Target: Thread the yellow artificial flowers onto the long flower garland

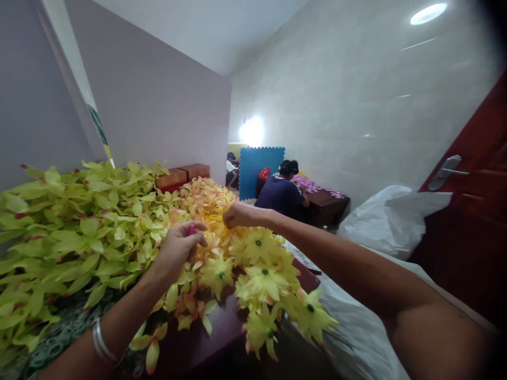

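My left hand [180,248] is closed above the heap of petals, its fingers bent toward the thumb. A small bright pink piece [192,229] shows at its fingers; what it belongs to I cannot make out. Farther forward, my right hand [240,215] reaches into the orange-yellow petals [209,198] with its fingertips pinched and pointing down. Whatever lies between those fingertips is hidden. Below it, several yellow artificial flowers [266,282] with green centres lie piled at the table's edge. Peach-tinted petal pieces [190,303] spread under my left hand.
Yellow-green petals [87,232] form a big heap at left, with green ring-like pieces [59,327] below. The dark red table [206,338] ends in front. White plastic sheeting [352,311] lies at right, near a red door [475,211]. Another person [279,192] sits beyond, by purple petals [307,183].
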{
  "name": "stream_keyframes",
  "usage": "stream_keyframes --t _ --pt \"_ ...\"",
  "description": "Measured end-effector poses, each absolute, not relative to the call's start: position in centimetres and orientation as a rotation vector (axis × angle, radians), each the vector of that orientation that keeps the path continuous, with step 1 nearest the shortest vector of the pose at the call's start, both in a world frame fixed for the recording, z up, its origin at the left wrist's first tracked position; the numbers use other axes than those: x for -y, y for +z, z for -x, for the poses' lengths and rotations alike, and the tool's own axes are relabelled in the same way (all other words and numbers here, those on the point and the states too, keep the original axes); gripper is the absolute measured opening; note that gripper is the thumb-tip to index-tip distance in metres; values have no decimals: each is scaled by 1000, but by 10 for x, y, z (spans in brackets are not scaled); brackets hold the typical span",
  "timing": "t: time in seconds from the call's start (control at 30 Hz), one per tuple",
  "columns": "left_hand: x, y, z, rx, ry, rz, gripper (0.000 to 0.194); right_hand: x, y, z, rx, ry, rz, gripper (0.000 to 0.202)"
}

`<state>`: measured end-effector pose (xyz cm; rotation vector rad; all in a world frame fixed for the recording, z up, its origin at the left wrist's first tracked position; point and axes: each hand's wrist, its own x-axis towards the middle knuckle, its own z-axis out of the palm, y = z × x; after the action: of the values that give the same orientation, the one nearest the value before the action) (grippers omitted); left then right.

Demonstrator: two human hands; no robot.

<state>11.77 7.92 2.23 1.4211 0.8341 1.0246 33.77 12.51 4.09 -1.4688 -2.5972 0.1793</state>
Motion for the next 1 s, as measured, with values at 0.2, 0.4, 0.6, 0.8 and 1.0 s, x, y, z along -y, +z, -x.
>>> stream_keyframes --t 0.2,0.4,0.6,0.8,1.0 --pt "-101 16 -144 -847 1037 -1444 18 -122 39 -332 2331 509 1317 12" --pt "-106 14 -148 -820 1077 -1469 17 -106 41 -313 2106 585 1221 12" --pt "-107 13 -144 -679 916 -1521 26 -89 40 -295 1897 544 1186 12" --pt "-115 -10 -149 -683 878 -1434 23 -91 56 -292 1661 515 1176 12" --pt "-105 13 -133 -641 975 -1394 25 -76 84 -293 1460 485 1103 13"
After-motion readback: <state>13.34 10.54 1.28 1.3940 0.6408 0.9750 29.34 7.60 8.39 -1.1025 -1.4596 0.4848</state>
